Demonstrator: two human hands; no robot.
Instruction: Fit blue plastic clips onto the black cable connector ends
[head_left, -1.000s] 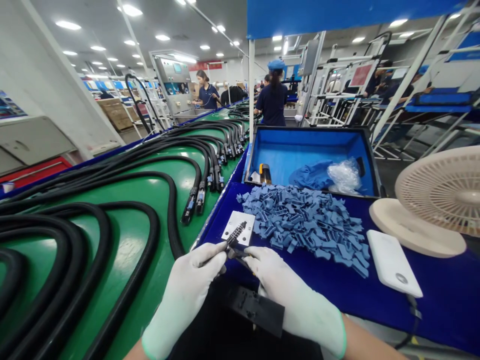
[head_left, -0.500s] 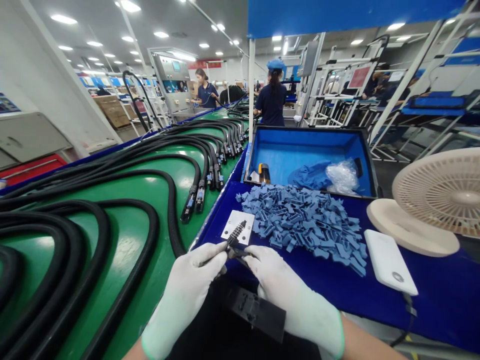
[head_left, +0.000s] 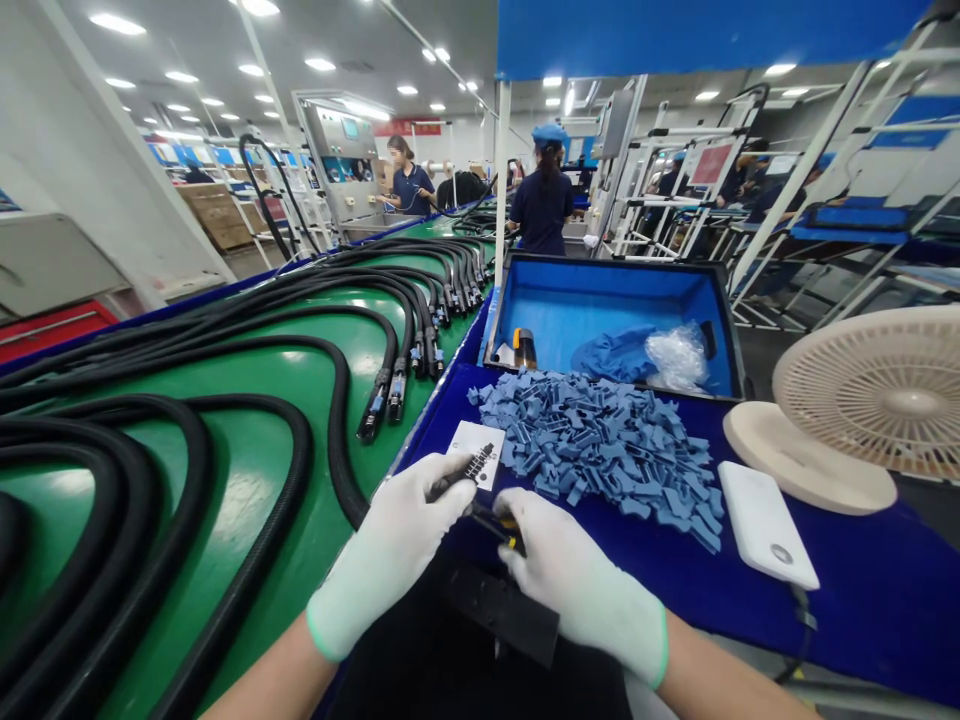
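My left hand (head_left: 409,525), in a white glove, is closed around a dark hose end. A black ribbed fitting (head_left: 478,462) sticks out past its fingertips, over a small white plate (head_left: 480,436) on the blue table. Close by on the right, my gloved right hand (head_left: 559,555) is closed on a slim black-and-yellow piece (head_left: 513,538); its kind is partly hidden by the fingers. Below the hands is a flat black block (head_left: 502,612). A heap of blue plastic clips (head_left: 607,440) lies just beyond my right hand.
Black hoses (head_left: 292,430) curve over the green table (head_left: 247,480) at left. A blue bin (head_left: 607,300) stands behind the clips. At right are a white power bank (head_left: 766,522) and a beige fan (head_left: 885,390). Two people (head_left: 544,190) work farther back.
My left hand has shifted slightly up and right with the hose end. My right hand has turned, and yellow now shows at its fingers. The view has shifted slightly.
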